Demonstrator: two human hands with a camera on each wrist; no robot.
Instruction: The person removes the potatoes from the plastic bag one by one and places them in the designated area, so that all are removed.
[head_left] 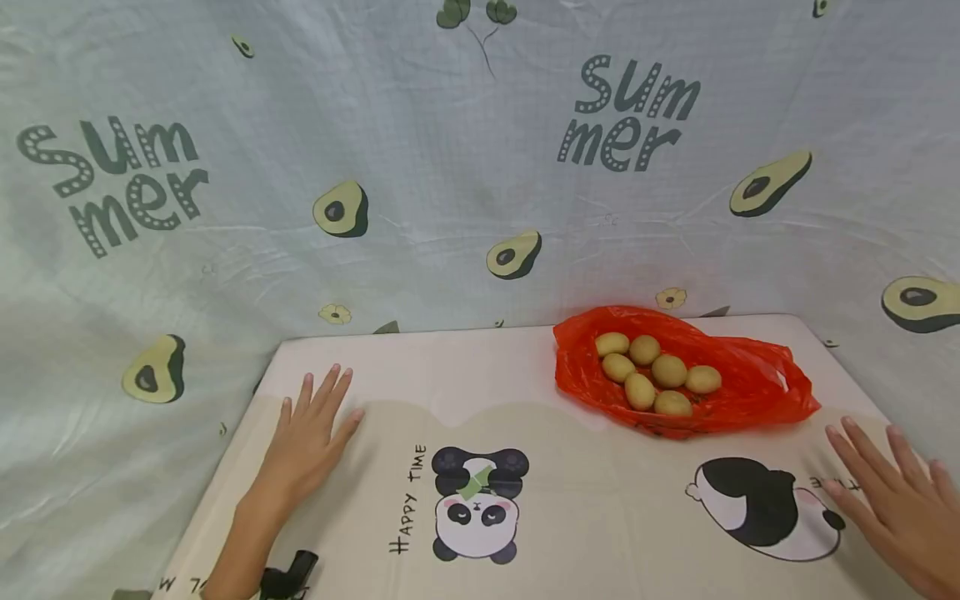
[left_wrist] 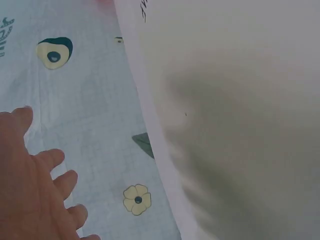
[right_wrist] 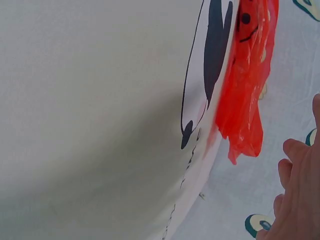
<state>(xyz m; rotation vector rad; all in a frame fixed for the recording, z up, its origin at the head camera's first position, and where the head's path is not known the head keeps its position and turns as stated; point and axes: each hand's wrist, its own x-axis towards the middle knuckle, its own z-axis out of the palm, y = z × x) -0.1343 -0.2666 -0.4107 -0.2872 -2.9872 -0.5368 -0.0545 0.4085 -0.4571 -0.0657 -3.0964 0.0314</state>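
Note:
My left hand (head_left: 311, 442) is held over the left part of the table, palm down, its fingers straight and spread, with nothing in it. At the right edge of the head view, my right hand (head_left: 896, 500) also has its fingers spread and holds nothing. It is the nearer hand to a red plastic bag (head_left: 757, 392) lying at the back right of the table. Several potatoes (head_left: 669, 372), round and yellowish brown, show in the bag's open mouth. In the right wrist view the bag (right_wrist: 242, 115) lies beyond my fingers, apart from them.
The pale table cover (head_left: 592, 517) carries a printed panda (head_left: 477, 508) in the middle and a black-and-white animal print (head_left: 765, 508) at the right. Behind the table hangs a light cloth (head_left: 420, 150) with avocado prints. A black strap (head_left: 288, 575) is on the left wrist.

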